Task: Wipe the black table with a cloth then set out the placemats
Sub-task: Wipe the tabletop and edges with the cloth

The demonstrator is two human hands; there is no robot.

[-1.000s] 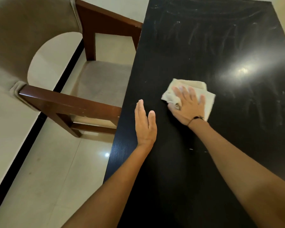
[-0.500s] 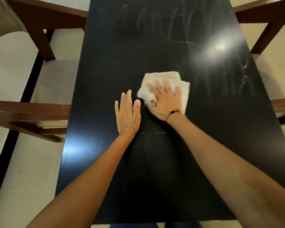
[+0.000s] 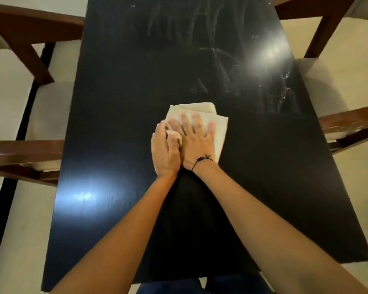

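A folded cream cloth [image 3: 218,126] lies near the middle of the black table [image 3: 119,102]. My right hand [image 3: 197,141] presses flat on it with fingers spread; a thin black band circles that wrist. My left hand [image 3: 163,149] lies beside it, touching the right thumb and the cloth's left corner, fingers straight. Whitish wipe streaks and smears mark the far half of the table. No placemats are in view.
Wooden chairs with beige seats stand at both long sides: one at left [image 3: 19,145] and one at right [image 3: 346,122]. Light glares off the tabletop at near left and far right. Pale tiled floor [image 3: 13,230] surrounds the table.
The view has swung to centre on the table. My left hand slid right from the bare tabletop until it touches my right hand and the cloth's edge. The right hand stays on the cloth.
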